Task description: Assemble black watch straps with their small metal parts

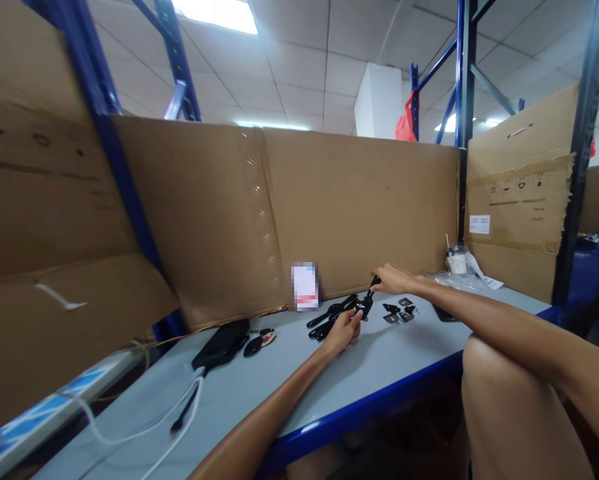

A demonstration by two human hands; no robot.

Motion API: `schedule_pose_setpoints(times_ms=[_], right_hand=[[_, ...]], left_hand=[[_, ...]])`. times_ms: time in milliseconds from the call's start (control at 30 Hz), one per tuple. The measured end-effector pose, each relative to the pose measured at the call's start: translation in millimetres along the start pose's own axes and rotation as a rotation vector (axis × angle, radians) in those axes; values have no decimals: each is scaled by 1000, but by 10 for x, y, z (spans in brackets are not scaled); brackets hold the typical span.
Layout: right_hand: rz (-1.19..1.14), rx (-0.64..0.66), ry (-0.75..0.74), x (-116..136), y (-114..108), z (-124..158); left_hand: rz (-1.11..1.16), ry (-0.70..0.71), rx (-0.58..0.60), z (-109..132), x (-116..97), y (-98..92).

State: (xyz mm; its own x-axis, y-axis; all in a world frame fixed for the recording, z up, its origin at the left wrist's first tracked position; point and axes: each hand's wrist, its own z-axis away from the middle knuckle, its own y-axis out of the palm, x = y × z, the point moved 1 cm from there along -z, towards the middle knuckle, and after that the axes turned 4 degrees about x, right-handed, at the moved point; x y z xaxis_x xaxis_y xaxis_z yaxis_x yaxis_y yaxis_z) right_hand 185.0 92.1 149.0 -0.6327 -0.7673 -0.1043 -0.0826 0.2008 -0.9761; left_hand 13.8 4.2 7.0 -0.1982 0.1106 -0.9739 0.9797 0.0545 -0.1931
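Note:
Both my hands meet over a small black part (366, 303) near the middle of the grey bench top (289, 387). My left hand (346, 328) grips its lower end from below. My right hand (392, 279) pinches its upper tip from above. Several black elongated pieces (329, 317) lie just left of the part. A few small dark and silvery brackets (399, 311) lie just to its right.
A black box (221, 343) with white and black cables (179, 417) sits at left, next to a small black fob (255, 345). A cardboard wall (339, 207) backs the bench. A white card (305, 286) leans on it. A small jar (458, 260) and plastic bags stand at right.

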Motion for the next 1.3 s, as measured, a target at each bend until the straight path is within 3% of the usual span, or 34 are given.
schedule_pose_setpoints(times_ms=[100, 367, 600, 967, 1300], right_hand=[[75, -67, -6, 103, -5, 23], [97, 67, -17, 136, 23, -13], [162, 13, -180, 80, 103, -27], [136, 22, -143, 147, 74, -15], [66, 173, -169, 326, 61, 75]], left_hand=[[99, -39, 2, -7, 29, -22], [144, -108, -1, -65, 151, -64], [101, -147, -6, -66, 147, -75], [65, -129, -22, -108, 202, -81], [19, -140, -50, -80, 179, -39]])
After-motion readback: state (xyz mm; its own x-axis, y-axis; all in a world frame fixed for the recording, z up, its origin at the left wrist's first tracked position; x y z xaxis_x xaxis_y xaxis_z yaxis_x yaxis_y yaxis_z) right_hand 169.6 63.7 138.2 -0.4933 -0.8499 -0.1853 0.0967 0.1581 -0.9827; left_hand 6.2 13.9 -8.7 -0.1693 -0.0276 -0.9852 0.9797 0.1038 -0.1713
